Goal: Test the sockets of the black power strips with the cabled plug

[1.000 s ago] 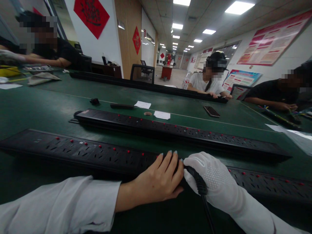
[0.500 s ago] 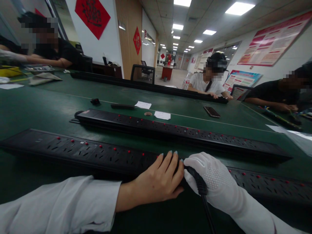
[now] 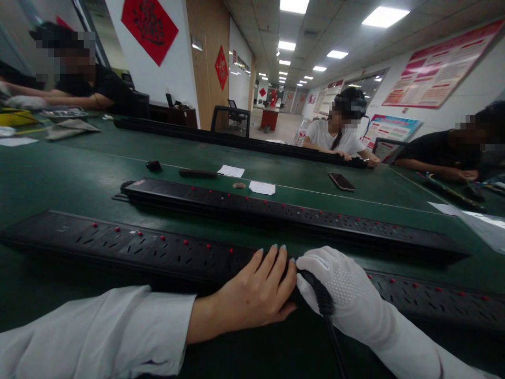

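Observation:
A long black power strip (image 3: 158,252) with red indicator dots and rows of sockets lies across the near side of the table. My bare left hand (image 3: 258,289) is laid over its middle, fingers across the top and thumb at the near side, gripping it. Right beside those fingertips, my white-gloved right hand (image 3: 341,287) is closed around a black plug (image 3: 315,287). From the plug a thick black cable (image 3: 334,339) runs down toward me. The plug's front end is at the strip, but its prongs are hidden by my hands.
Behind lies a second power strip (image 3: 292,216). Farther off are paper slips (image 3: 262,188), a phone (image 3: 341,181), a small black part (image 3: 153,166) and a long black bar (image 3: 236,142). Co-workers sit at the left (image 3: 102,87), far side (image 3: 327,131) and right (image 3: 437,147).
Both my hands keep practically the same place and grip on the strip and plug. At the left, a co-worker's gloved hand has shifted slightly; the view has moved very little.

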Motion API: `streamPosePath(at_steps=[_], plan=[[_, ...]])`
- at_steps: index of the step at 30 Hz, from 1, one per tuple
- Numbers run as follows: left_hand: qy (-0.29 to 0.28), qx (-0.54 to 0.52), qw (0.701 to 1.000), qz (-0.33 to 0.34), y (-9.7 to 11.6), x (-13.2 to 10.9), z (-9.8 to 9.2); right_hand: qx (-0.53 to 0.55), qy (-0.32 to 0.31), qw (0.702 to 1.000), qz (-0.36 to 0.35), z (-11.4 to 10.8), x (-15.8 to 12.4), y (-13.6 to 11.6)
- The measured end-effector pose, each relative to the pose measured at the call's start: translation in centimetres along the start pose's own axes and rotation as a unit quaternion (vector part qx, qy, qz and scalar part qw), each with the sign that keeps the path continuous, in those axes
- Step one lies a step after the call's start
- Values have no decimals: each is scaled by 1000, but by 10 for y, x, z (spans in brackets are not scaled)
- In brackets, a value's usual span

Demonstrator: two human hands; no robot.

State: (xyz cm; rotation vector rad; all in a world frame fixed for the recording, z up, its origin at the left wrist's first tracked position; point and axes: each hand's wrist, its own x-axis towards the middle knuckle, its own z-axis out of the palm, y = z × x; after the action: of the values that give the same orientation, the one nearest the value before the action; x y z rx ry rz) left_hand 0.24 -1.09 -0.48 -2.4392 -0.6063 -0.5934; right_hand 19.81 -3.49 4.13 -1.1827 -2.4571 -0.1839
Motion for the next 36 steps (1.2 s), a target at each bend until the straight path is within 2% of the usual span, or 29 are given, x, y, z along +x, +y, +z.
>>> streamPosePath(at_steps=[14,20,25,30,36], plan=[[-3,-3,1000,-4,1,0,-2,2,-26,1000,-14,-4,6,6],[-15,-11,1000,-20,1,0,-5,7,-15,1000,-22,-14,-14,21],[-24,-25,999,-2,1,0,-5,18,-17,1000,-4,-21,-35,34],[-19,-23,1000,-1,2,-1,-4,11,-1,1000,-20,-23,-42,37],[-15,-15,1000,6,3,-1,-4,-51,10,998,-28,-20,-45,36]])
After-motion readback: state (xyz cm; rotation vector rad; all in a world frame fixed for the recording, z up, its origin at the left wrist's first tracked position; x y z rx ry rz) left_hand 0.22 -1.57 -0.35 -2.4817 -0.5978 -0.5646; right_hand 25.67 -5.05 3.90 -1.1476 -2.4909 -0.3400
